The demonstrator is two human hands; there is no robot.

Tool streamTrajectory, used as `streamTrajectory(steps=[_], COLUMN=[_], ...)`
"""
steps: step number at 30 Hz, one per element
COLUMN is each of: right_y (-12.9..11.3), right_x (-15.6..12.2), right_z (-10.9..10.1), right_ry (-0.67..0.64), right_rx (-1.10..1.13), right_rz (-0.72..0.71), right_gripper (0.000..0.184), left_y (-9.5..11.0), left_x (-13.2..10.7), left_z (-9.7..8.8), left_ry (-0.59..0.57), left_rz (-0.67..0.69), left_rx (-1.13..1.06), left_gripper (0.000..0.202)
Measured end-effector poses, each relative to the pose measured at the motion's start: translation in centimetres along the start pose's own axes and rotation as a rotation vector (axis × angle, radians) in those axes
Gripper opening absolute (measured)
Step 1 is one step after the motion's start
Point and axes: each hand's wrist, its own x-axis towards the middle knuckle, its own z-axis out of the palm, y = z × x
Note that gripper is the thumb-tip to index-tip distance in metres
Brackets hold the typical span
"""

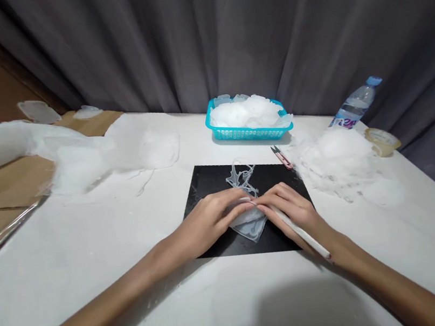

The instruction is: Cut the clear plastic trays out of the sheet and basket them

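Over the black mat [211, 177], my left hand [211, 218] pinches the edge of a thin translucent sheet [254, 228], patterned and partly lifted. My right hand [290, 209] is closed round a slim white pen-shaped tool [302, 235], whose rear end points back toward my wrist. Its tip is hidden by the fingers, which meet those of my left hand at the sheet's edge. Just behind the hands lies an openwork translucent scrap [240, 177] with curling strips. The tool's exact kind does not show.
A turquoise basket [252, 133] heaped with white pieces stands at the back. Pink-handled thread snips [282, 157] lie by the mat's corner. At right are a white fluffy pile [335, 161], a water bottle [356, 104] and a tape roll [381, 141]. Translucent sheets [81, 156] spread left over cardboard.
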Motion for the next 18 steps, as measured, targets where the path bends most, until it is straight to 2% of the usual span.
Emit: streamTrajectory(steps=[4,9,12,18], right_y=[0.8,1.0,0.9,1.2], right_x=[-0.1,-0.1,0.0,0.0], right_z=[0.3,0.1,0.1,0.1], right_ry=[0.036,0.045,0.018,0.064], right_rx=[-0.080,-0.082,-0.077,-0.129], right_rz=[-0.096,-0.097,-0.108,-0.138], right_gripper=[0.023,0.017,0.018,0.013], left_y=[-0.5,-0.3,0.0,-0.3], left_x=[0.0,0.1,0.2,0.5], left_z=[0.4,0.9,0.8,1.0], left_ry=[0.045,0.045,0.030,0.082], left_rz=[-0.064,-0.095,-0.122,-0.184], left_rx=[-0.003,0.013,-0.035,-0.180], left_gripper=[0.033,0.037,0.040,0.042])
